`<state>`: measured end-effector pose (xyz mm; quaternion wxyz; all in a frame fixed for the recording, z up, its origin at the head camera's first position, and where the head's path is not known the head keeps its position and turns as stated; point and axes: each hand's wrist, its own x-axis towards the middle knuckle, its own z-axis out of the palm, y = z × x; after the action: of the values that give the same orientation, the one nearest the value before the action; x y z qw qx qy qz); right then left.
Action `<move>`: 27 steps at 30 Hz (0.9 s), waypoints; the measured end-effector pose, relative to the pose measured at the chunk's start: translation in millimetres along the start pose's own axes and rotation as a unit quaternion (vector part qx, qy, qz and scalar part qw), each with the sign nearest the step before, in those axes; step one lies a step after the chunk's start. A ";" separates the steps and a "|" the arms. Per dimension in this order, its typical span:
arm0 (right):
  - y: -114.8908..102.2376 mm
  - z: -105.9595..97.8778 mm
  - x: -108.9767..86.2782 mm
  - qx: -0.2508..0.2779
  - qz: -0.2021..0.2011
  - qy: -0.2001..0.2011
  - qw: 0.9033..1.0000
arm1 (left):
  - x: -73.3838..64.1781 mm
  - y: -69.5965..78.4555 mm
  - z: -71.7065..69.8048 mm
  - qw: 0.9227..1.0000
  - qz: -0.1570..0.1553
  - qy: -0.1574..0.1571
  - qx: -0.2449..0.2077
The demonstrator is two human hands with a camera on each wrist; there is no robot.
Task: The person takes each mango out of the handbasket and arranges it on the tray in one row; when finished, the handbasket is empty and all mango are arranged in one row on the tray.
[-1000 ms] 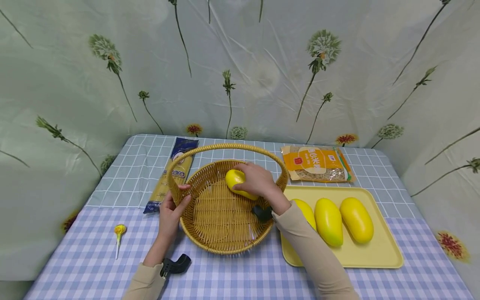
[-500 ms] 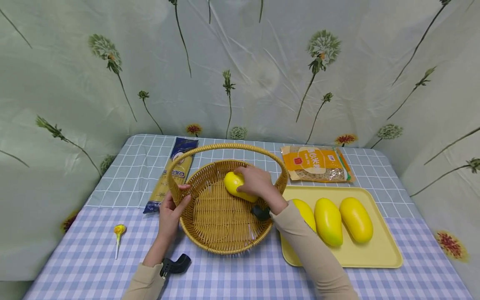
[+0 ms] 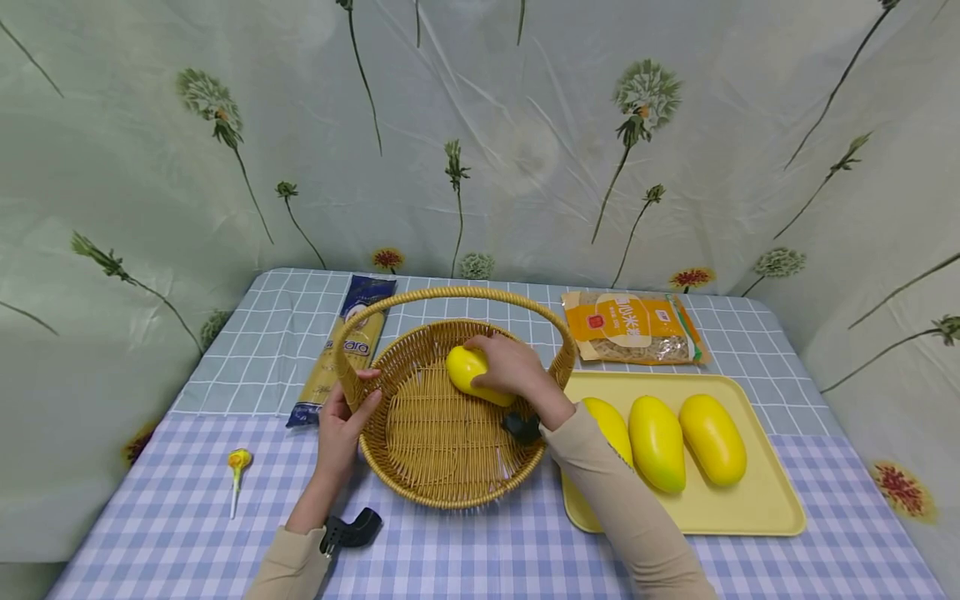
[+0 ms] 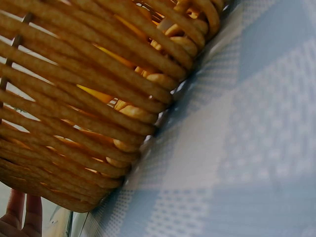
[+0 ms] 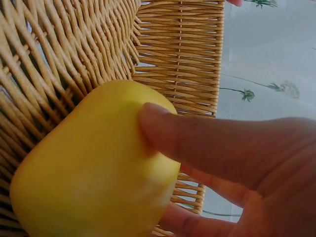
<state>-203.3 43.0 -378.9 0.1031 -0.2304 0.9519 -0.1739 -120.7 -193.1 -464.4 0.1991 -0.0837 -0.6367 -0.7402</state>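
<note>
A round wicker basket with a tall arched handle stands mid-table. Inside it, toward the back right, lies a yellow mango. My right hand grips this mango from above; in the right wrist view the thumb presses on the mango and the other fingers go behind it. On the basket's left side, my left hand holds the rim by the foot of the handle, thumb on the near side. In the left wrist view only some fingertips show below the woven wall.
Right of the basket, a yellow tray bears three mangoes, one partly behind my right sleeve. An orange food packet lies behind the tray. A pasta packet is left of the basket, and a lollipop lies nearer the front.
My right hand and the mango it grips have shifted slightly to the left and down within the basket. The left hand and the basket stay in place.
</note>
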 end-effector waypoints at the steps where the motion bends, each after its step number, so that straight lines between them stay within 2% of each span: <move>1: 0.7 0.4 -0.1 0.005 -0.005 0.000 1.000 | -0.1 0.0 0.0 1.000 0.000 0.000 0.000; 8: 1.6 3.1 -1.7 0.021 -0.016 -0.003 1.000 | 0.2 0.2 -0.4 1.000 0.001 0.000 -0.004; 20: 0.8 8.3 -2.4 0.023 0.002 -0.008 1.000 | -0.1 0.1 0.4 1.000 -0.004 0.005 -0.001; 27: 0.1 11.2 -3.1 0.057 0.001 -0.014 0.998 | 0.0 -0.3 -0.2 1.000 -0.004 0.004 0.004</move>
<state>-197.5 41.3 -388.9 0.1295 -0.2259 0.9390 -0.2248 -120.7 -193.3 -464.7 0.1991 -0.0774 -0.6391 -0.7389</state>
